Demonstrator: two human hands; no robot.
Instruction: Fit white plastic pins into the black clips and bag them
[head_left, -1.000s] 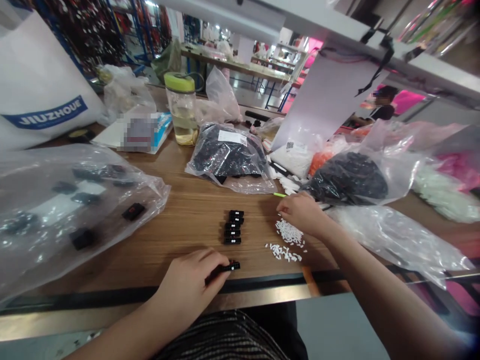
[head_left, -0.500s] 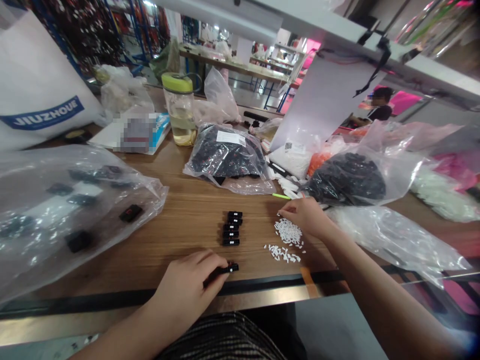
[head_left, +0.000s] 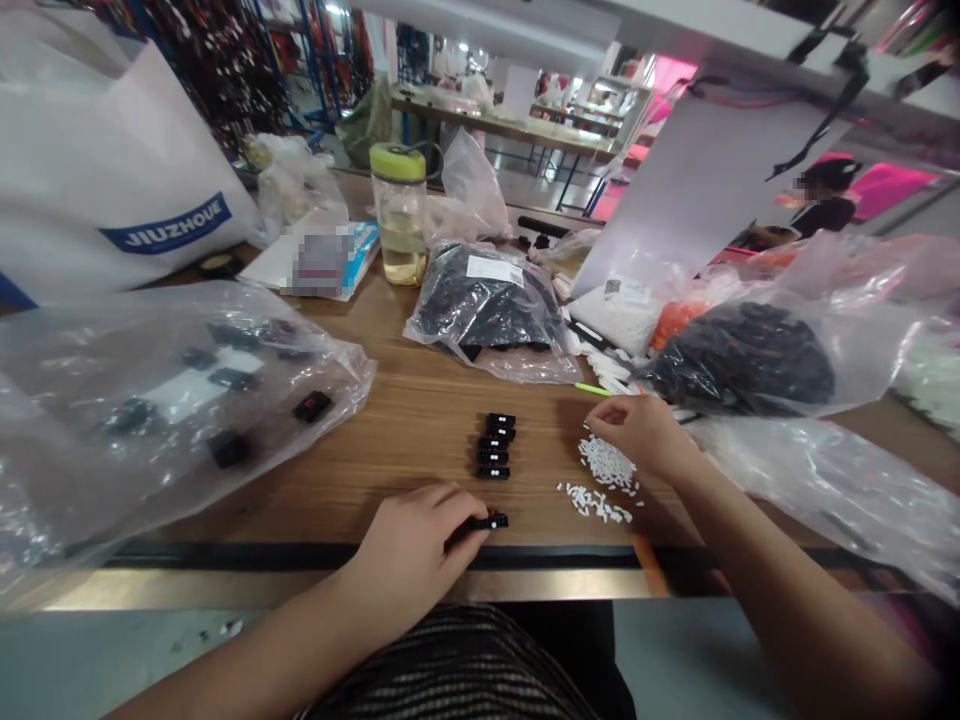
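My left hand [head_left: 420, 545] is closed around a black plastic connector housing [head_left: 495, 521] near the table's front edge. One white dot shows on the end of the housing that sticks out past my fingertips. My right hand [head_left: 637, 432] is in a pinch at the far edge of a heap of small white pegs [head_left: 607, 463]; a white peg [head_left: 587, 427] shows at its fingertips. More loose pegs [head_left: 598, 503] lie scattered just in front of the heap. Between the hands, several black connector housings [head_left: 493, 457] stand in a column, most with two white dots showing.
On the left lies a large clear bag [head_left: 300, 340] with black parts inside. Behind are a bag of black parts [head_left: 487, 305], a water bottle [head_left: 398, 215] and a light green stick [head_left: 592, 389]. Bags of dark parts [head_left: 750, 355] crowd the right. A person [head_left: 821, 205] sits farther back.
The camera view has turned left, so everything appears farther right. Both hands keep nearly the same places over the table, the left on the housing and the right at the heap.
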